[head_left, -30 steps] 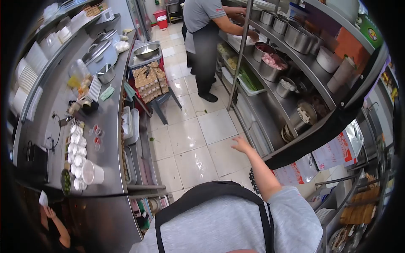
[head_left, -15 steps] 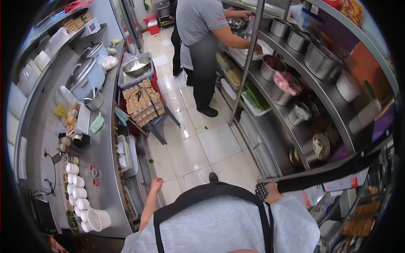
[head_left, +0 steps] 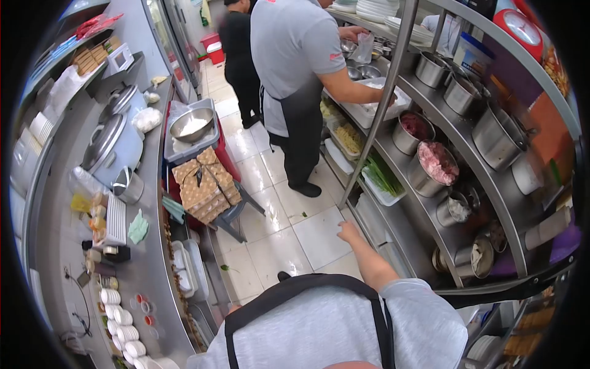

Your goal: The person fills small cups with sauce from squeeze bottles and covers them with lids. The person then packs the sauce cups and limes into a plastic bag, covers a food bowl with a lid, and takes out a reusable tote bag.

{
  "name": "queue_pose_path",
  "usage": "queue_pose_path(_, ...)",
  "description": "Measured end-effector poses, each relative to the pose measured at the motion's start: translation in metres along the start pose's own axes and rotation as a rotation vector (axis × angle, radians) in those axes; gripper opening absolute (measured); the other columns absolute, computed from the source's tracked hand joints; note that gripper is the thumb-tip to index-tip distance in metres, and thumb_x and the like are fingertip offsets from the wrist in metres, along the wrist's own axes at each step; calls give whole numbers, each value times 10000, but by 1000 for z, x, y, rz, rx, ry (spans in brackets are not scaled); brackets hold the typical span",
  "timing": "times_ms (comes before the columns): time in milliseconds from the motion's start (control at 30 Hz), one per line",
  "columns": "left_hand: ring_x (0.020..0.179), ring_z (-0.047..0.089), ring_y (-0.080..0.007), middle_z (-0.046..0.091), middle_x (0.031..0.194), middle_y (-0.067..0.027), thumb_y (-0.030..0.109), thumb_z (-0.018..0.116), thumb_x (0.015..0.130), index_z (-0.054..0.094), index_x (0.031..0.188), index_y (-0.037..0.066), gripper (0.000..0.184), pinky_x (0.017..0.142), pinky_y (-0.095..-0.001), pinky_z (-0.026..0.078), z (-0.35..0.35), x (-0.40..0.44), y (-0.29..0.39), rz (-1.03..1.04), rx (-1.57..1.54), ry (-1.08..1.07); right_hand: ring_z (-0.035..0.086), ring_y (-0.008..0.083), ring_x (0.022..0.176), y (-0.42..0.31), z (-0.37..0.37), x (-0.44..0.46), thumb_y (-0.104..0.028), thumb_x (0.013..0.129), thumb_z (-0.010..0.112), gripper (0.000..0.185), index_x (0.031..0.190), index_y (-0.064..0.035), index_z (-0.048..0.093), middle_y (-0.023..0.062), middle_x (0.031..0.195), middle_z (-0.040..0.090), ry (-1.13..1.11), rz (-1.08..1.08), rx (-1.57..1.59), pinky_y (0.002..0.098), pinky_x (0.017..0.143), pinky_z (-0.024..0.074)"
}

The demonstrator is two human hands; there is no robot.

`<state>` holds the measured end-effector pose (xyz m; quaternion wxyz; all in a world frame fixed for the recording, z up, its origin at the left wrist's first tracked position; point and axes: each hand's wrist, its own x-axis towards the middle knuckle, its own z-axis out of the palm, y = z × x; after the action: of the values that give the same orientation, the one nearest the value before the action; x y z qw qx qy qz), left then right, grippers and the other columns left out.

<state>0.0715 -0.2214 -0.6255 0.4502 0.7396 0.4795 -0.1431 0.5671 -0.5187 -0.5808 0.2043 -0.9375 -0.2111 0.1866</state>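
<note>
My right hand [head_left: 349,232] is held out over the tiled floor, beside the lower end of the metal shelf rack [head_left: 393,203]. Its fingers are loosely apart and nothing shows in them. Only a sliver of skin of my left arm or hand [head_left: 234,308] peeks out by the black apron strap [head_left: 258,298]; its fingers are hidden. On the rack near my right side stand a steel pot of pink raw meat [head_left: 437,165], a pot of dark red food [head_left: 413,130] and a tray of green stalks [head_left: 382,179].
A co-worker in a grey shirt [head_left: 292,49] stands at the rack, another person in black [head_left: 236,58] beyond. Stacked egg trays [head_left: 206,187] rest on a grey stool [head_left: 232,229]. Left runs a steel counter [head_left: 150,258] with white cup stacks [head_left: 126,333] and a rice cooker [head_left: 114,144].
My view has moved forward along the aisle. My right hand has swung forward from beside a black dotted item; my left has drawn back. The co-worker in black shows more fully.
</note>
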Motion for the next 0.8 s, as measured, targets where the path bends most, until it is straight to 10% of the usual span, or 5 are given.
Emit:
queue_pose_path(367, 619, 603, -179, 630, 712, -109, 204, 633, 680, 638, 890, 23, 278, 579, -318, 476, -77, 136, 84, 105, 119, 21, 504, 321, 1056, 27, -8, 23, -183, 693, 606, 412, 1097, -118, 565, 162, 1179, 482, -137, 374, -136, 409, 869, 431)
queue_pose_path(800, 666, 615, -198, 634, 724, -103, 200, 627, 695, 627, 917, 52, 266, 604, -317, 481, -36, 176, 122, 97, 103, -27, 558, 309, 934, 119, 24, 93, -352, 681, 585, 350, 863, -62, 658, 133, 993, 603, -279, 157, -316, 394, 804, 448)
